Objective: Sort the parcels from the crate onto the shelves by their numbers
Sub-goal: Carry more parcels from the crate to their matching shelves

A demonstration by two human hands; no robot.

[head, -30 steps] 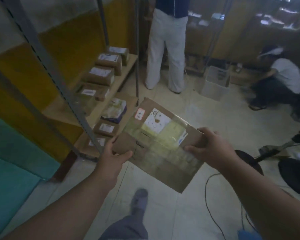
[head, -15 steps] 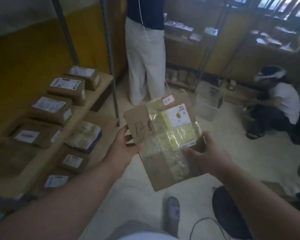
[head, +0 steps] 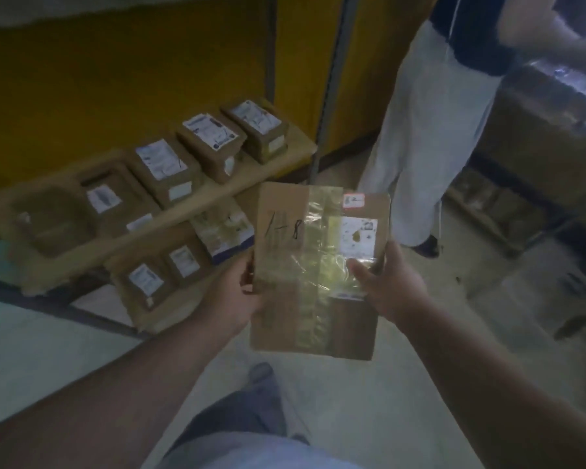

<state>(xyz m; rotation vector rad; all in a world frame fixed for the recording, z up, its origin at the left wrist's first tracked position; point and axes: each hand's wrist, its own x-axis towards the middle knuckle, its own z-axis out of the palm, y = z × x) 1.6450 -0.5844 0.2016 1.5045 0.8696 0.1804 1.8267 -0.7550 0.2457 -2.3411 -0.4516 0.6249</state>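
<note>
A flat brown cardboard parcel [head: 285,238], taped with clear tape and marked "1-8" by hand, is held in front of me at chest height. My left hand [head: 234,292] grips its left edge and my right hand [head: 389,286] grips its right edge, thumb on top. It carries a white label and a small red sticker near its top right. To the left stands a low wooden shelf [head: 217,194] with a row of several brown labelled parcels [head: 170,170] on top. More parcels [head: 180,265] lie on the shelf level below.
A person in white trousers [head: 430,137] stands close behind the parcel, at the shelf's right end. A grey shelf post [head: 329,96] rises beside them. Dark shelving with boxes [head: 538,137] fills the right. My own leg and shoe [head: 257,377] are below, on the pale floor.
The parcel has turned from slanted to nearly upright in my hands. The view has swung closer to the shelf and the standing person; the crouching person at the right is out of view.
</note>
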